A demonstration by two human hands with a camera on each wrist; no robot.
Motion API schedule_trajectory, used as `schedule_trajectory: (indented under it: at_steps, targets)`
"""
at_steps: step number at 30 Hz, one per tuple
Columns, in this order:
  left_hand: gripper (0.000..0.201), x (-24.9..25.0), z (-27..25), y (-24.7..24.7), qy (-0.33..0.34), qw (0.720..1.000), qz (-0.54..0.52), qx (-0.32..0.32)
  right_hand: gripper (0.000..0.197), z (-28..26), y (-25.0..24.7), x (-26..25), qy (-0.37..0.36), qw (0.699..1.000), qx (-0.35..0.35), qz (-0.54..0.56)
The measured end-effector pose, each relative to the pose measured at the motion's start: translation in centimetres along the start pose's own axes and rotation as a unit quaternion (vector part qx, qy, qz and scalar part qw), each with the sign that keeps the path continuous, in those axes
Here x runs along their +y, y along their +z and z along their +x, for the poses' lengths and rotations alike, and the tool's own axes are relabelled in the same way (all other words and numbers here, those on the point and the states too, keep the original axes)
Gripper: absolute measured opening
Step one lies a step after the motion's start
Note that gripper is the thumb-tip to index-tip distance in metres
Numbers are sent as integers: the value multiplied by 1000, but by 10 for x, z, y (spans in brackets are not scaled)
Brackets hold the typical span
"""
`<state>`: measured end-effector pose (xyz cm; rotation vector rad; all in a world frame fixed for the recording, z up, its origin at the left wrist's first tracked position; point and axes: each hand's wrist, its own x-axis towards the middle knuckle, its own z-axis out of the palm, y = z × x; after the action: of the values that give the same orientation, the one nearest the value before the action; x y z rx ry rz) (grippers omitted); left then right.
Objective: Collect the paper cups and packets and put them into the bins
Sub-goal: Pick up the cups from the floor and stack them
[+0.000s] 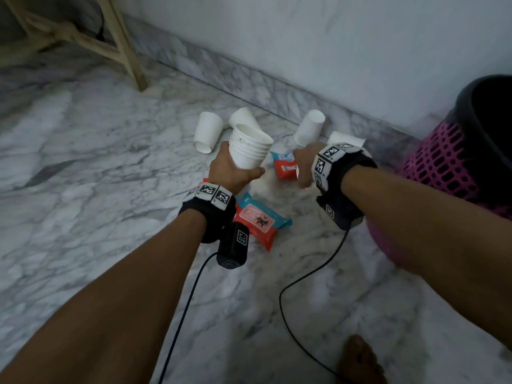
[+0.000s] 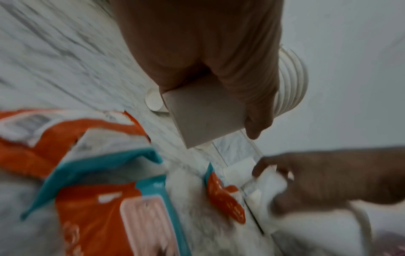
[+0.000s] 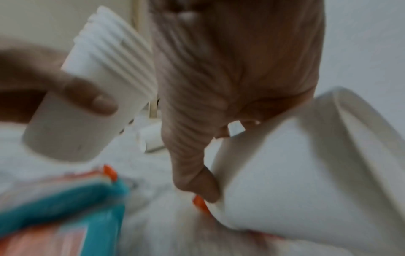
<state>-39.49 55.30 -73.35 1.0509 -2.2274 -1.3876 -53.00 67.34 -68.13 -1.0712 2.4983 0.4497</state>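
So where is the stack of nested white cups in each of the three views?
Head view: stack of cups at upper centre, held by the left hand.
Left wrist view: stack at centre, under the hand, rims at upper right.
Right wrist view: stack at upper left, left thumb across it.
Shared landmark: the orange and teal packet on the floor below the stack.

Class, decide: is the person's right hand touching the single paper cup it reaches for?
Touching. The right wrist view shows the right hand with its thumb pressed against the single paper cup, fingers curling over its far side.
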Motion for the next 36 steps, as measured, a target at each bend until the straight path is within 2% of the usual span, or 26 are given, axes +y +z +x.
schedule_trajectory:
  at_steps: [4, 7, 10, 14, 15, 17, 20, 22, 24, 26, 27, 29, 31, 34, 36]
  targets:
    - [75, 0, 8, -25, -1, 999, 6, 33, 77, 22, -49, -27, 20, 993, 107, 51]
    - [74, -5, 8, -36, -10, 999, 7, 40, 75, 28, -76, -40, 7, 971, 184, 149]
    - [72, -11, 5, -39, -10, 999, 22, 30, 71, 27, -97, -48, -6, 932, 265, 247]
    - [73, -14, 9, -44, -19, 999, 25, 39, 51, 25, -117, -62, -41, 851, 372, 367]
    - [74, -13, 11, -46, -20, 999, 22, 45, 48, 23, -119, -69, -55, 835, 381, 393]
    - [73, -12, 15, -52, -23, 998, 14, 52, 51, 24, -118, -85, -80, 821, 374, 424]
    - [71, -11, 24, -63, -24, 997, 2, 67, 64, 31, -106, -111, -126, 825, 352, 424]
    - [73, -12, 33, -71, -25, 996, -3, 84, 66, 41, -95, -128, -159, 838, 324, 410]
    - [75, -17, 42, -79, -33, 994, -12, 100, 68, 53, -84, -144, -177, 863, 263, 392]
    - [74, -23, 51, -85, -42, 992, -26, 113, 63, 66, -76, -157, -179, 872, 205, 408]
    - [74, -28, 55, -88, -44, 992, -27, 117, 59, 75, -74, -161, -171, 864, 199, 429]
    - [74, -39, 64, -92, -41, 991, -21, 125, 48, 96, -74, -167, -134, 844, 235, 464]
    - [75, -50, 72, -96, -40, 990, -14, 133, 43, 121, -72, -167, -88, 841, 273, 458]
    - [76, -64, 85, -100, -39, 990, -6, 135, 50, 161, -61, -168, -7, 892, 230, 388]
    - [75, -73, 93, -101, -45, 990, -7, 136, 55, 181, -50, -170, 16, 923, 203, 326]
